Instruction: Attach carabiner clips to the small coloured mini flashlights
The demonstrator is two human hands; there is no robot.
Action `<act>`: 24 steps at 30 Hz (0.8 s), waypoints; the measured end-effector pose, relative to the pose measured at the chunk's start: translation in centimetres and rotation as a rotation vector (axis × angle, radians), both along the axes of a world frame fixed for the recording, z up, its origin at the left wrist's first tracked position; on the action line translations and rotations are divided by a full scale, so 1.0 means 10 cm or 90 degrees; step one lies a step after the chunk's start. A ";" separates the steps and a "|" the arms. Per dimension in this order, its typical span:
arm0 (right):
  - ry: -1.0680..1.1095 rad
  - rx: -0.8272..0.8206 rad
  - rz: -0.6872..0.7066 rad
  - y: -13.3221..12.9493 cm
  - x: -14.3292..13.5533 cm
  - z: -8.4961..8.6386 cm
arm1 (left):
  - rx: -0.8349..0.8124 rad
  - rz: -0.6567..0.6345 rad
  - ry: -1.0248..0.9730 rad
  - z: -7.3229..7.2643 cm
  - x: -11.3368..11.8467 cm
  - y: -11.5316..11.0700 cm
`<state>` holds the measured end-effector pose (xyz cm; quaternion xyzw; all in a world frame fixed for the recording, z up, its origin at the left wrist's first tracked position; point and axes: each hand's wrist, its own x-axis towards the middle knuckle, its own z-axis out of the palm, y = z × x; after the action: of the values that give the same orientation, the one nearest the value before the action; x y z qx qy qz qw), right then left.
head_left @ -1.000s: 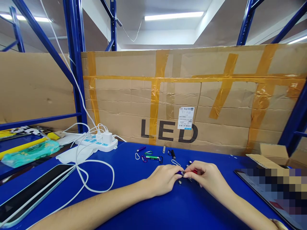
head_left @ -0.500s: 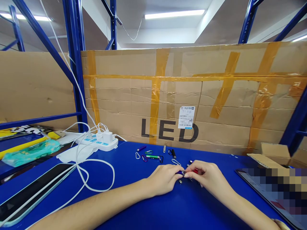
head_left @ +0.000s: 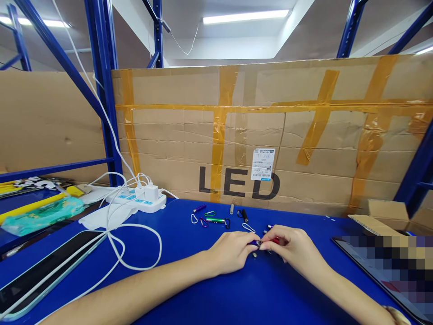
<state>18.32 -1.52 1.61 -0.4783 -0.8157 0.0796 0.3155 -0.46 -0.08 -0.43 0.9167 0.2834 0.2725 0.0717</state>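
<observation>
My left hand [head_left: 228, 253] is closed in a pinch on a small blue-purple metal tube [head_left: 253, 243], mostly hidden by the fingers. At the tube's right end, the thumb and fingertips of my right hand [head_left: 293, 246] are pinched on a small silvery end piece [head_left: 259, 243], too small to name surely. Just below lies a little brass-coloured metal part [head_left: 254, 255]. Something red [head_left: 276, 240] shows behind my right fingers, partly hidden. Beyond my hands lie a green mini flashlight [head_left: 215, 220], a purple tube [head_left: 199, 208], a black tube [head_left: 245, 216] and a silver carabiner [head_left: 248, 228].
Several small carabiners [head_left: 204, 222] lie around the tubes. A white power strip [head_left: 149, 205] with looped cables [head_left: 158, 243] and a phone-like slab [head_left: 43, 273] are at left. A dark tablet [head_left: 375, 275] and an open carton [head_left: 389, 219] stand right. Tall cardboard [head_left: 176, 144] closes the back.
Both hands keep nearly the same place and grip, with only slight finger movement at the tube's end. The whole view has shifted up a little.
</observation>
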 end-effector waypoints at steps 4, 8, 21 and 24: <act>-0.007 0.001 -0.004 0.00 0.01 0.00 | -0.007 0.000 0.000 -0.01 0.01 0.00; -0.015 0.009 -0.007 0.00 0.00 0.00 | -0.007 0.001 0.000 0.00 0.01 0.00; -0.019 0.008 -0.010 0.00 0.00 -0.01 | -0.036 -0.002 0.000 0.01 0.00 -0.01; -0.019 0.003 -0.005 -0.01 0.00 -0.01 | -0.037 -0.001 0.003 0.02 0.00 -0.02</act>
<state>18.31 -1.58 1.51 -0.4817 -0.8187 0.0694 0.3049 -0.47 -0.26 -0.19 0.9151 0.2909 0.2617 0.0974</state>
